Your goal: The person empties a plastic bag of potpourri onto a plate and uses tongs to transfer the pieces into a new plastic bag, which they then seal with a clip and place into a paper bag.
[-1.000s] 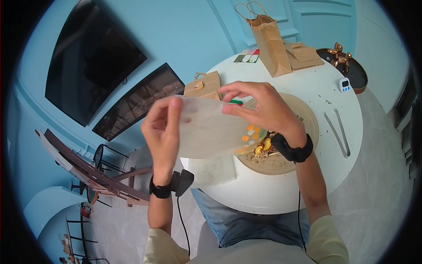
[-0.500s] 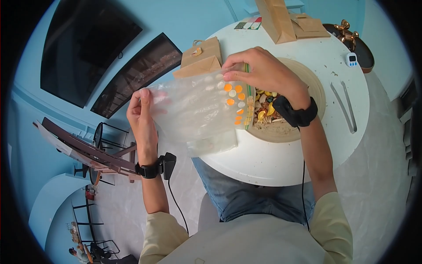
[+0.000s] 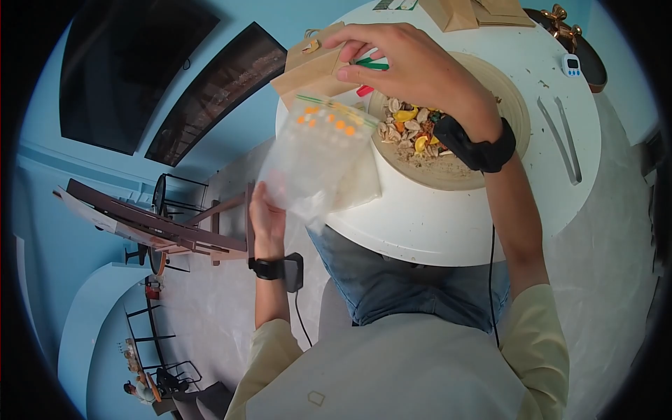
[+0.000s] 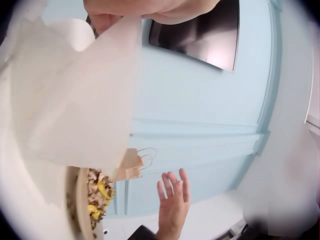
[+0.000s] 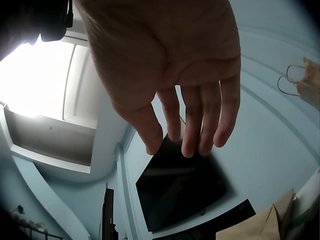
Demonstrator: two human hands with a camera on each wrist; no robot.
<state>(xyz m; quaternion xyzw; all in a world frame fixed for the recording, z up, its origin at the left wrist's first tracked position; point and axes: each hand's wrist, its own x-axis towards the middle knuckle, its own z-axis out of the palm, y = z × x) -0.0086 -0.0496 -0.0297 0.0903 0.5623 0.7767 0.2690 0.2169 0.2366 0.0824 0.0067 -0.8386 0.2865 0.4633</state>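
Observation:
My left hand [image 3: 268, 222] pinches the bottom end of a clear zip bag [image 3: 297, 161] with orange and white dots. Its green-striped zip end points away, toward the paper bag. In the left wrist view the hazy film [image 4: 85, 105] of the bag hangs from the fingers. My right hand [image 3: 427, 70] hovers over the far side of a round wooden tray [image 3: 448, 180], its fingers loosely bent and nothing between them. On the tray lies a heap of dried pieces [image 3: 409, 129], pale brown with yellow slices. A second clear bag [image 3: 360, 182] lies flat on the table, partly under the held one.
A brown paper bag [image 3: 308, 70] stands at the table's left edge. Metal tongs [image 3: 563, 143] lie right of the tray, near a small white timer [image 3: 571, 65]. More paper bags [image 3: 451, 14] are at the back. A dark wooden easel-like frame [image 3: 154, 224] stands left of the table.
The right hand has let go of the zip end and moved off up and away. The left hand has swung the bag, so its zip end now points away from me instead of right.

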